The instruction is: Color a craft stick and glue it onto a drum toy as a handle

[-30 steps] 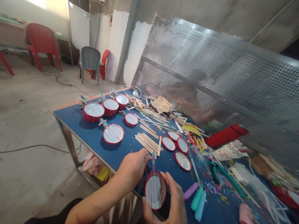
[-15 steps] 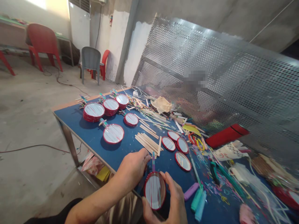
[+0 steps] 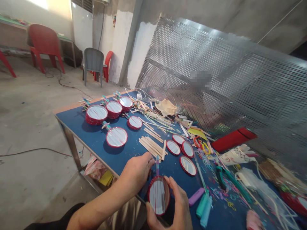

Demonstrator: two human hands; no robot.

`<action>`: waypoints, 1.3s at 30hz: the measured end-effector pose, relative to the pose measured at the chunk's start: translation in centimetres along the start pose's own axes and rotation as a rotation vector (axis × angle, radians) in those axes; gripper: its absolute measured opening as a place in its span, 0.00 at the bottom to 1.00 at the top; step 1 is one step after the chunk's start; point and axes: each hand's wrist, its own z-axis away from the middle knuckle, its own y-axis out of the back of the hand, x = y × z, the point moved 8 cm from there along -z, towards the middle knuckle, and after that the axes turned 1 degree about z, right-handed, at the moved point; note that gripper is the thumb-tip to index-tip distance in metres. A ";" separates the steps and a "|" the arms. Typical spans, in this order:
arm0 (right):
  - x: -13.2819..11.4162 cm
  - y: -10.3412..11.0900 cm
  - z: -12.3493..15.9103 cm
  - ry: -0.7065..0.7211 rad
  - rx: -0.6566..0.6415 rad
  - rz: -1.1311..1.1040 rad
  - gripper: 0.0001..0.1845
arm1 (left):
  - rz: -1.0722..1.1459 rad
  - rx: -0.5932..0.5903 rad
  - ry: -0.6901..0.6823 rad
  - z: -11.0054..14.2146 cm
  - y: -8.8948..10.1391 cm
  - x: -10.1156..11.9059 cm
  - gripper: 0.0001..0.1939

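Observation:
Low at the front edge of the table is a small toy banjo [image 3: 157, 196], a red-rimmed round lid with thin strings across its pale face and a coloured stick neck. My right hand [image 3: 177, 204] grips its rim between thumb and fingers. Just left of the neck, my left hand [image 3: 139, 167] is closed in a pinch; what its fingertips hold is hidden. Further up lies a finished-looking toy banjo [image 3: 116, 137], with a stack of toy banjos [image 3: 96, 114] behind it. Plain craft sticks [image 3: 152, 147] lie beyond my hands.
Red-rimmed lids [image 3: 188, 165] lie right of the sticks. Markers [image 3: 205, 210], green scissors-like tool [image 3: 235, 183], loose rubber bands [image 3: 224, 195] and a red cylinder [image 3: 233, 139] crowd the right side. A perforated metal sheet [image 3: 216, 64] stands behind the blue table [image 3: 76, 123]; a blurred person shows through it.

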 end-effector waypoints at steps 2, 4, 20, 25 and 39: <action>0.0 0.1 0.0 -0.006 0.015 0.005 0.36 | 0.004 0.000 0.001 0.0 0.0 0.0 0.12; 0.0 0.1 0.0 -0.011 0.026 0.005 0.36 | 0.007 0.000 0.004 0.0 0.0 0.0 0.12; -0.1 0.1 -0.1 -0.003 0.028 -0.015 0.36 | -0.004 -0.010 0.022 0.0 -0.1 -0.2 0.11; -0.1 0.1 -0.1 0.004 0.009 -0.015 0.36 | 0.003 -0.011 0.021 0.0 -0.2 -0.3 0.11; -0.2 0.1 -0.1 0.020 0.033 -0.015 0.35 | -0.009 -0.015 0.025 -0.1 -0.2 -0.3 0.11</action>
